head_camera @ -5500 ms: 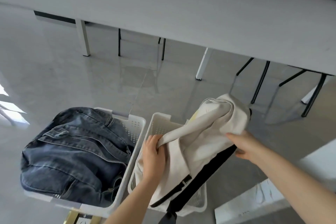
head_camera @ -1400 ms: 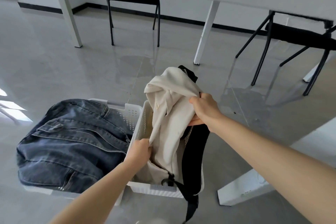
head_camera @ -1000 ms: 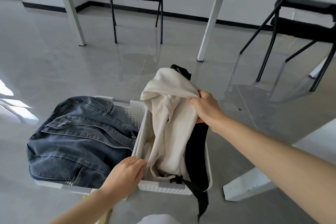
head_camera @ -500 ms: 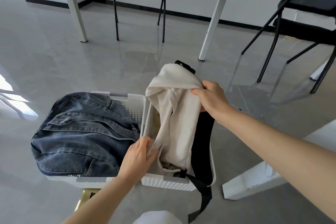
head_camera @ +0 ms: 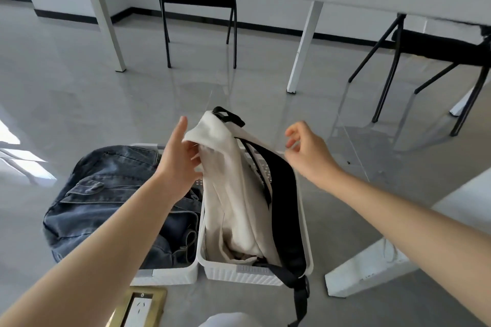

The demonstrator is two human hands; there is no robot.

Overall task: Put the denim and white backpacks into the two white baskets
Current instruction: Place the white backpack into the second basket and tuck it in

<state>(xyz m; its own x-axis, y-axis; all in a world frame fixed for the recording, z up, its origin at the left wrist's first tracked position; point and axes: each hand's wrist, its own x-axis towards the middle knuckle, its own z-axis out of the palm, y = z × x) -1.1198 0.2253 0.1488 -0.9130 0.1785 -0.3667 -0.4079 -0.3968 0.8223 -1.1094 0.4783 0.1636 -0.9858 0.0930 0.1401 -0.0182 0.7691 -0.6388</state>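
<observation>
Head view, looking down at a grey glossy floor [head_camera: 79, 103]. Two white baskets sit side by side on the floor, touching along their long sides. Left basket [head_camera: 170, 275] holds the denim backpack [head_camera: 106, 202], which lies flat, fills the basket and bulges over its rim toward 9 o'clock. Right basket [head_camera: 239, 273] holds the white backpack [head_camera: 231, 194], standing on end with its lower part inside and its top rising above the far rim toward 12 o'clock. A black shoulder strap [head_camera: 284, 194] runs down the backpack's right side, and its tail hangs over the near right corner of the basket, at about 5 o'clock. A black top loop [head_camera: 228, 115] shows at the backpack's peak. Left hand [head_camera: 178, 159] is at 9 o'clock of the backpack top, palm turned toward the cloth, fingers spread and extended; fingertips touch the folded upper edge, no closed grip seen. Right hand [head_camera: 308, 151] is at 3 o'clock of the backpack top, apart from it, fingers loosely curled and half open, holding nothing. A brass-framed floor socket [head_camera: 140, 305] lies at 6 o'clock of the left basket. White table legs [head_camera: 303, 48] and a black chair [head_camera: 199, 18] stand well apart at 12 o'clock.
</observation>
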